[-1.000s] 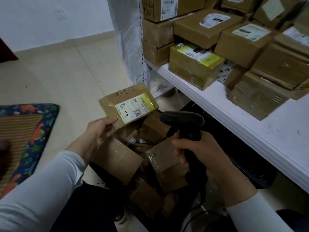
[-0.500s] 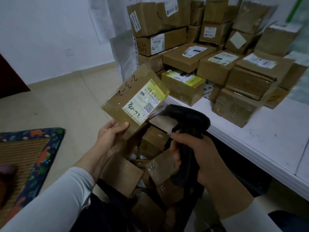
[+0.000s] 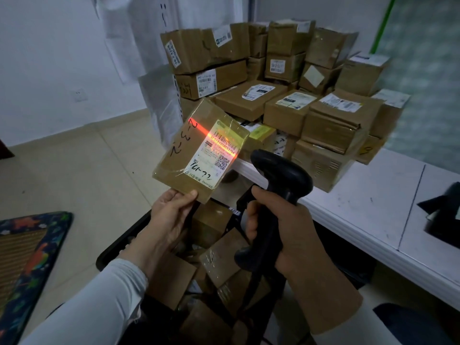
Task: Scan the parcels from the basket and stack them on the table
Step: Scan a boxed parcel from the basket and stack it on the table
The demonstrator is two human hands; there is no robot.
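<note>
While the left hand (image 3: pixel 171 215) pinches the lower corner of the flat, tape-wrapped brown cardboard parcel (image 3: pixel 199 150) mid-frame and the right hand (image 3: pixel 286 235) has its grip wrapped round the black pistol-shaped scanner (image 3: pixel 281 175), the parcel looks light, stiff and slick, best held by its edges.

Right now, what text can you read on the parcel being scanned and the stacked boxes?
"2-3-2": handwritten on the held parcel.
"SF5194008553704": under the barcode on its label.
"2-1-3": handwritten on a stacked box.
Other labels: too small or blurred.
</note>
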